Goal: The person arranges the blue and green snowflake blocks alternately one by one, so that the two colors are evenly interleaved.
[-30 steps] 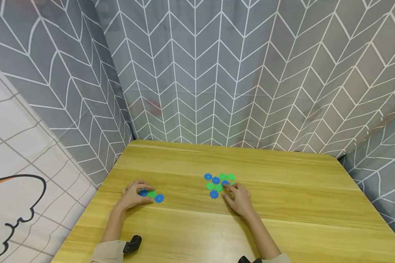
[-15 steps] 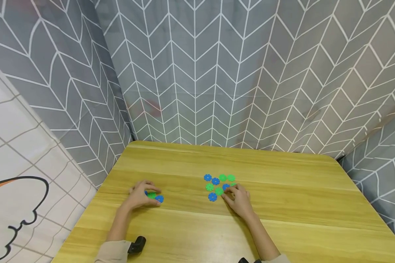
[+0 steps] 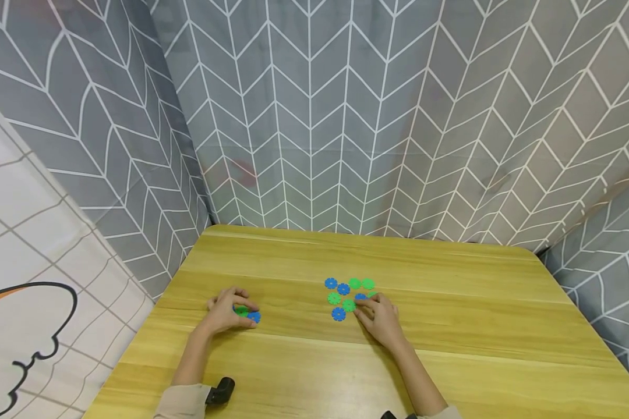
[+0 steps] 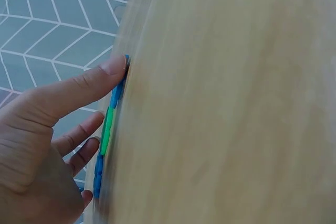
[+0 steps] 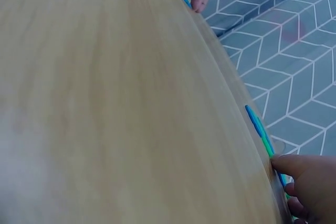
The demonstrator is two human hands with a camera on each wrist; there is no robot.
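My left hand [image 3: 225, 311] has thumb and index finger at opposite edges of a blue notched plastic disc [image 3: 254, 318], lightly pinching it on the table. That disc ends a row with a green disc [image 3: 240, 312] and another blue disc [image 4: 98, 177], mostly hidden in the head view. My right hand [image 3: 382, 320] stays at the edge of a loose group of discs. Its index fingertip touches a blue disc [image 3: 360, 297], and its thumb lies by a green disc [image 3: 349, 305]. Another green disc is partly covered by this hand.
Several more discs lie flat nearby, among them a blue one [image 3: 338, 314], a green one [image 3: 334, 298] and a blue one [image 3: 331, 283]. The wooden table [image 3: 293, 361] ends at the back against a grey patterned curtain [image 3: 314, 116].
My left hand has moved right along its row, and its index finger has come down toward the end blue disc. Under my right hand, a green and two blue discs have shifted slightly nearer me.
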